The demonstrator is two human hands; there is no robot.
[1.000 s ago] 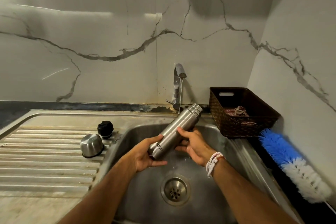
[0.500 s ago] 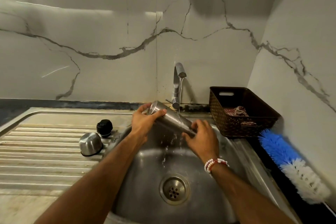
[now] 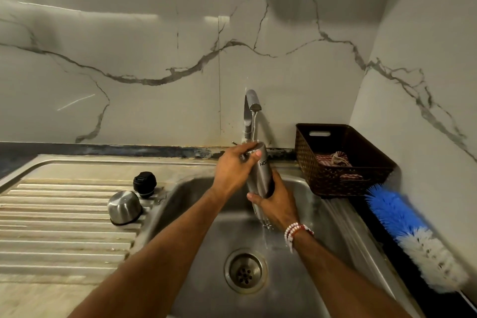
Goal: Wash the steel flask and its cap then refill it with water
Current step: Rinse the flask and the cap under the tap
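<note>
Head view: one flask (image 3: 260, 175), two hands, two caps.

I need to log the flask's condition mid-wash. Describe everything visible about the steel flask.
The flask is a slim brushed-steel cylinder with dark lettering that reads upside down, so it is inverted, base up and slightly tilted. It sits over the sink under the running tap. The left hand wraps its upper end, and the right hand cups the lower end, hiding the mouth. Water runs down below it. Its cap is off.
</note>
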